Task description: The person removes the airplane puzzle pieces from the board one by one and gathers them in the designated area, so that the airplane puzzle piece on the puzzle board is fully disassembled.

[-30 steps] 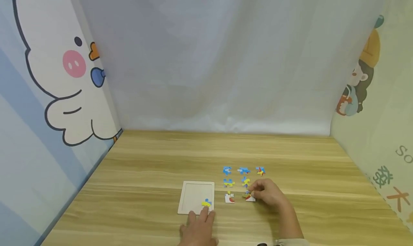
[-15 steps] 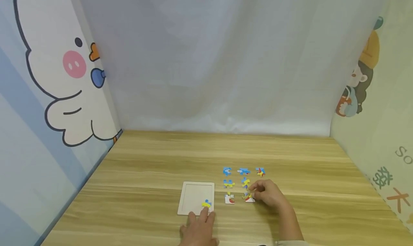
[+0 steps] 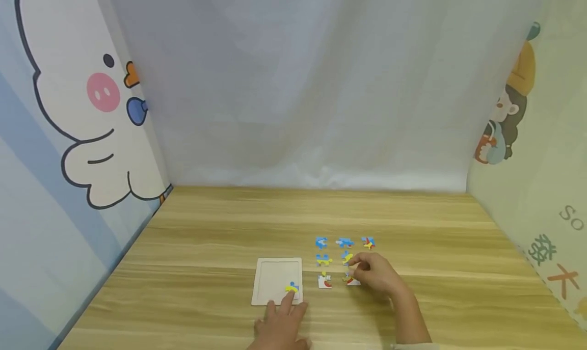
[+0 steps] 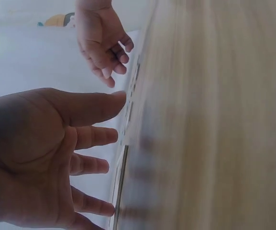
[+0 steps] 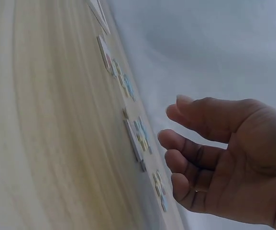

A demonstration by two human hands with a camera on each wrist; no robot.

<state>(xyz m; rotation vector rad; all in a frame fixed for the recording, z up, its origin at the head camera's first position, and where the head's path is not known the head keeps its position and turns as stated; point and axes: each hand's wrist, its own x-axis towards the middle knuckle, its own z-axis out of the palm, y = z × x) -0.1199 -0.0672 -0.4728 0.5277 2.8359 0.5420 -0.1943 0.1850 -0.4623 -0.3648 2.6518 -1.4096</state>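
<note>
My left hand (image 3: 279,327) lies at the front edge of a square wooden puzzle tray (image 3: 255,284). Its fingers are extended, one fingertip by a yellow-and-blue puzzle piece (image 3: 292,288) in the tray's front right corner. To the right, my right hand (image 3: 376,276) hovers over two puzzle pieces: a white-and-red one (image 3: 352,281) and a blue-and-yellow one (image 3: 346,257), both partly covered by its fingers in the head view. In the right wrist view, the right hand (image 5: 224,158) has loosely bent fingers, a gap from the thumb, and nothing between them.
More puzzle pieces lie in rows right of the tray: a white one with red (image 3: 324,281), a blue-and-yellow one (image 3: 323,261), and a back row with a blue piece (image 3: 321,242). A grey-white curtain (image 3: 293,85) hangs behind the wooden table (image 3: 202,248).
My right hand has shifted slightly left and away from me, from the front white-and-red piece towards the blue-and-yellow one. The left hand's fingers have spread a little. No puzzle piece has visibly moved.
</note>
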